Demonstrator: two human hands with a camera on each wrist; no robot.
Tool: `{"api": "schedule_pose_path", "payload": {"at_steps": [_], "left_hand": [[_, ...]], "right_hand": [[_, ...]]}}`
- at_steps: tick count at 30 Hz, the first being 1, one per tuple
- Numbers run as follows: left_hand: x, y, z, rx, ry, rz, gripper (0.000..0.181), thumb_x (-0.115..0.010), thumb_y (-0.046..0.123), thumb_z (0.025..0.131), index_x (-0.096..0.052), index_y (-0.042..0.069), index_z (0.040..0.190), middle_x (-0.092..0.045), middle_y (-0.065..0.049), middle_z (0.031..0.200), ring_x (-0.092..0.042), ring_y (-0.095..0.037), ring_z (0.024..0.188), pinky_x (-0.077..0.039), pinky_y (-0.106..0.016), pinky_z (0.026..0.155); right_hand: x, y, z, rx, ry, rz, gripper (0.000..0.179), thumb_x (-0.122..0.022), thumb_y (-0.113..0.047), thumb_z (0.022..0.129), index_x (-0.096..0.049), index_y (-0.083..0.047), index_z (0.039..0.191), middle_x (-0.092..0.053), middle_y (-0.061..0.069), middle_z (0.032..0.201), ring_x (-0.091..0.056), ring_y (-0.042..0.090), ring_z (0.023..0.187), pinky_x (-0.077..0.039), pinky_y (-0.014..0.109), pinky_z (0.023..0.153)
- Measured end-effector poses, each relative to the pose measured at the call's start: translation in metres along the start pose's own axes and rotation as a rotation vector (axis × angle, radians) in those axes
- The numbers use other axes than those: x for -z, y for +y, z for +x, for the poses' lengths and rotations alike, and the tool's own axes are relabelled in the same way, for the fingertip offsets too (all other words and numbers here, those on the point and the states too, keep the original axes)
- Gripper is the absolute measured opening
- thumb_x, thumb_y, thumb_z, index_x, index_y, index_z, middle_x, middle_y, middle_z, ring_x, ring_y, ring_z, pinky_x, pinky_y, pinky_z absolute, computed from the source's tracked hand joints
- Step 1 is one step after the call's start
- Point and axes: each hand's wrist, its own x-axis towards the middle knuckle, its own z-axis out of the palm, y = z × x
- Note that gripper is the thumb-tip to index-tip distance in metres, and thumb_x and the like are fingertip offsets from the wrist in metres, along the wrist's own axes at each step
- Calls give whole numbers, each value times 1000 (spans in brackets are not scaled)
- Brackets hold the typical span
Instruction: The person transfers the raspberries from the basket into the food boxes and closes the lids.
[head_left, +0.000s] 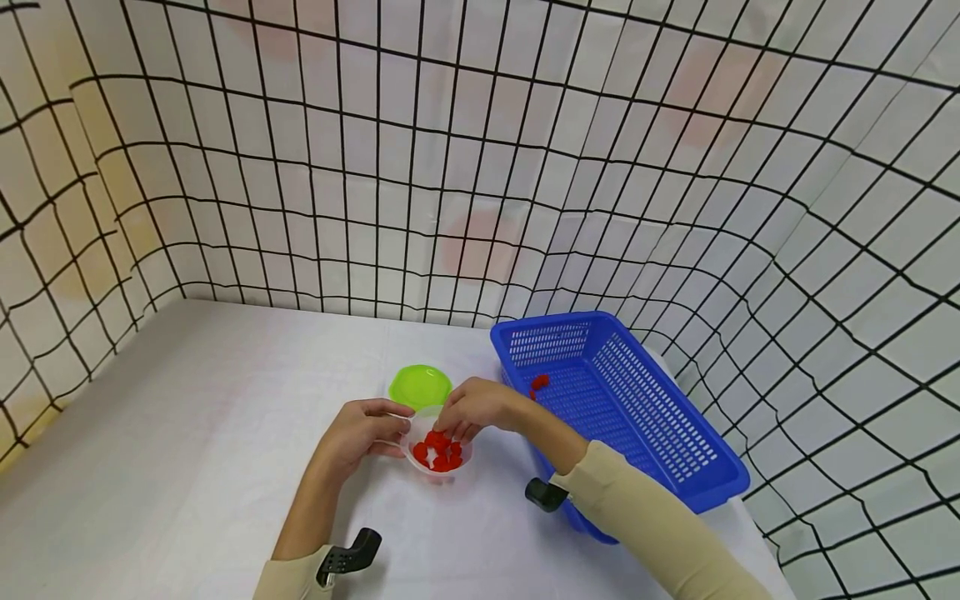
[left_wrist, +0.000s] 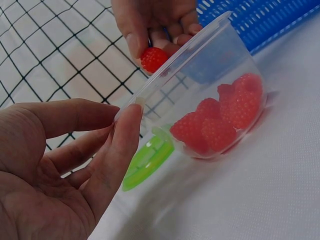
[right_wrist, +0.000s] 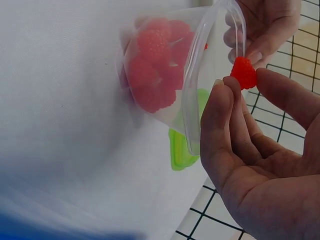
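Observation:
My left hand (head_left: 363, 429) pinches the rim of a clear plastic tub (left_wrist: 220, 55) between thumb and fingers. Several red raspberries (left_wrist: 217, 112) lie at the bottom of the tub, seen through its wall. Over the tub's mouth, my right hand (head_left: 480, 404) holds a single raspberry (right_wrist: 244, 73) between thumb and fingertips. That raspberry also shows in the left wrist view, close to the rim. A bright green lid (head_left: 420, 386) lies on the table just behind the tub.
To the right stands a blue perforated basket (head_left: 600, 408), partly behind my right forearm, with a few red pieces (head_left: 540, 382) near its left wall. White cloth covers the table (head_left: 187, 433). Black wire mesh (head_left: 420, 167) with white sheeting behind it encloses the back and sides.

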Motion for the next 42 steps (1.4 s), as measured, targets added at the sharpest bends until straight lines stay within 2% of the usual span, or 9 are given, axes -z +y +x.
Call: {"api": "schedule_pose_path", "payload": {"at_steps": [7,16,25,38,42], "left_hand": [[0,0,1,-3,2,-6,28,-66,8,92,-70,-7,115,-72,-12,90,-66,-20,71,-64,-31,66],[0,-1,1,-3,0,-3,28,-66,8,92,-70,-7,115,-72,-12,90,-66,-20,72,-64,-31,66],[-1,-2,2,-1,-3,-18,27,-64,7,93,-69,-8,116,-73,-15,92,-66,-20,74,-64,-32,67],[-1,-1,1,2,7,-7,27,-65,7,92,-70,-7,115,-72,-13,90,-66,-20,73,-64,-31,66],[0,-1,1,-1,5,0,27,-65,8,92,-70,-7,115,-73,-13,91,-66,-20,72,-64,-31,66]], "right_hand": [[-1,2,1,-7,0,5,19,-74,-18,89,-76,-2,99,-75,11,91,-72,30,89,-63,37,84],[-1,6,3,-2,-2,-3,19,-75,-20,89,-76,-3,98,-75,10,92,-72,27,87,-63,37,84],[1,7,4,7,-3,6,25,-74,-21,90,-75,0,103,-74,19,98,-72,33,92,-63,37,84],[3,6,1,19,-12,22,32,-72,-23,92,-72,4,109,-73,20,99,-72,32,90,-63,36,82],[13,2,-5,43,28,42,32,-70,-24,94,-71,4,110,-72,17,98,-71,37,96,-63,35,82]]}}
